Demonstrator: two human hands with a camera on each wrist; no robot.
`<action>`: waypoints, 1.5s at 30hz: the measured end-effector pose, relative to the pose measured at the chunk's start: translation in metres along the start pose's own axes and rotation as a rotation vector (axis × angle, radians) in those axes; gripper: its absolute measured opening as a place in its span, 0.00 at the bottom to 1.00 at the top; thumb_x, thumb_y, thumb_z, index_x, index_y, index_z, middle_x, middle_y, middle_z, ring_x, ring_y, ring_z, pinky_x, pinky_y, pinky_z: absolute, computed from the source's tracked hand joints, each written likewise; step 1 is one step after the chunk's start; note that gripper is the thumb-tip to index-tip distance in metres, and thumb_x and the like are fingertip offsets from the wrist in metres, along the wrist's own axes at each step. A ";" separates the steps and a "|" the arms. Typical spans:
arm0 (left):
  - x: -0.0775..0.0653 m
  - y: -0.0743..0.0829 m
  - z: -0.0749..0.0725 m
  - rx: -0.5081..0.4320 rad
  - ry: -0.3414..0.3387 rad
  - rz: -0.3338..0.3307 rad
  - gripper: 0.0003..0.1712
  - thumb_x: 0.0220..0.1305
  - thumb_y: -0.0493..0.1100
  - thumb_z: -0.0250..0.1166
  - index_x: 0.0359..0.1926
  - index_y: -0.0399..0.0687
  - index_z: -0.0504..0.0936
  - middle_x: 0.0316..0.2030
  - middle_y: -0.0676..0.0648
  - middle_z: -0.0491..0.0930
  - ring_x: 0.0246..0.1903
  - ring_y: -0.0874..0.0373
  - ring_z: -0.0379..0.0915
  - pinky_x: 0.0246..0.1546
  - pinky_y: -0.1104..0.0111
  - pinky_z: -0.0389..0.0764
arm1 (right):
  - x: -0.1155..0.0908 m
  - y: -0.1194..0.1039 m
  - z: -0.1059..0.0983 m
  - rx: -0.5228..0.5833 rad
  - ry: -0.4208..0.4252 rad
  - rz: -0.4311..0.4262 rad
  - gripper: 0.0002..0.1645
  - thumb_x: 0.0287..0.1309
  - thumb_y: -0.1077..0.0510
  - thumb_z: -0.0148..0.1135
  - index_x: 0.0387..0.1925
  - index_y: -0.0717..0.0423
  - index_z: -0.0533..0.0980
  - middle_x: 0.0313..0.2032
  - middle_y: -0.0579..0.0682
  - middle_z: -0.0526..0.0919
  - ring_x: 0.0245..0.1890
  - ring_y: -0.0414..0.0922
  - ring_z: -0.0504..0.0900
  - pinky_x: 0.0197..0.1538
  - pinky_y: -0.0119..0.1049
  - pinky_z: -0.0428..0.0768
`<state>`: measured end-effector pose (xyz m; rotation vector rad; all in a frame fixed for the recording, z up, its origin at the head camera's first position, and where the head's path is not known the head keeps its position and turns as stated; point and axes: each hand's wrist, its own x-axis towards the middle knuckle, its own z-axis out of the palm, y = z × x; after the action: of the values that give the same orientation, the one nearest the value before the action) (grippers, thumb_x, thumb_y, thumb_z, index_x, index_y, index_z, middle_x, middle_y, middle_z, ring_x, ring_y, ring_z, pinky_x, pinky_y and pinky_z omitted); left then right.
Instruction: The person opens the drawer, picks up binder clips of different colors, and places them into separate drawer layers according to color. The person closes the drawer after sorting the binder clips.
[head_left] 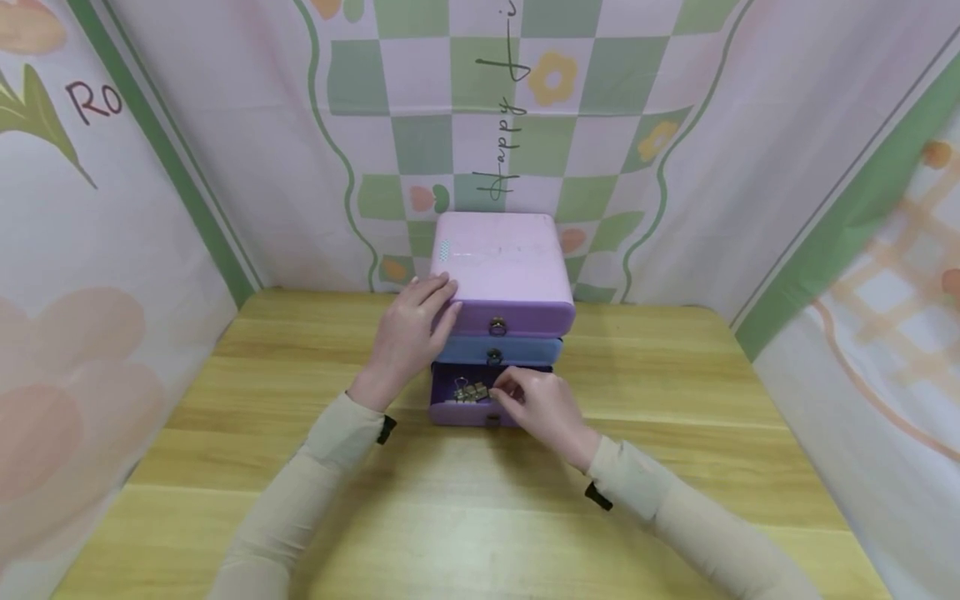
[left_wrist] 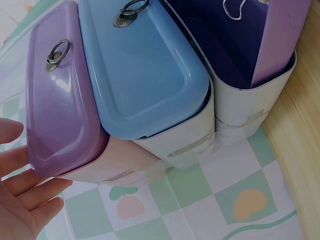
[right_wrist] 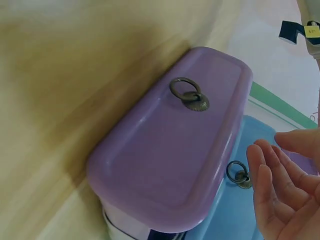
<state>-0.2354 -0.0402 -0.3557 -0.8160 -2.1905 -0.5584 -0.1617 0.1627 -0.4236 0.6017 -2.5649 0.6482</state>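
Note:
A small chest [head_left: 502, 258] of three stacked drawers stands on the table: purple on top, blue drawer [left_wrist: 145, 70] in the middle, and a purple bottom drawer [right_wrist: 165, 155] pulled out. Several gold binder clips [head_left: 470, 392] lie in its dark interior. My left hand [head_left: 416, 325] rests at the chest's upper left edge with fingers extended. My right hand [head_left: 543, 404] reaches over the bottom drawer, thumb and forefinger tips brought together beside the clips. I cannot tell whether a clip is between them.
The wooden table [head_left: 480, 517] extends around the chest. Behind it hangs a green-and-white checkered cloth [head_left: 487, 142], close to the chest's back. Each drawer front has a metal ring pull [right_wrist: 186, 92].

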 end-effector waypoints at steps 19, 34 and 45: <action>0.001 0.001 0.000 -0.010 0.006 0.002 0.19 0.61 0.48 0.55 0.49 0.44 0.77 0.49 0.44 0.76 0.51 0.52 0.71 0.61 0.61 0.62 | -0.036 0.004 0.009 -0.075 -0.159 0.072 0.05 0.46 0.52 0.64 0.28 0.45 0.81 0.22 0.38 0.82 0.18 0.27 0.74 0.22 0.18 0.71; 0.001 0.001 0.000 -0.010 0.009 0.008 0.19 0.61 0.48 0.55 0.49 0.44 0.77 0.49 0.44 0.76 0.51 0.52 0.71 0.61 0.61 0.62 | -0.041 0.008 0.027 -0.034 -0.215 0.173 0.06 0.44 0.53 0.66 0.29 0.46 0.81 0.22 0.39 0.82 0.18 0.29 0.74 0.22 0.21 0.72; 0.000 0.000 0.001 -0.018 0.016 0.004 0.19 0.60 0.48 0.55 0.48 0.44 0.78 0.49 0.44 0.76 0.51 0.52 0.71 0.61 0.62 0.62 | -0.044 0.007 0.032 0.138 -0.243 0.283 0.07 0.50 0.53 0.62 0.31 0.49 0.80 0.20 0.37 0.81 0.12 0.26 0.71 0.17 0.22 0.71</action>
<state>-0.2356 -0.0393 -0.3556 -0.8221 -2.1724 -0.5812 -0.1386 0.1645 -0.4735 0.3824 -2.8817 0.9011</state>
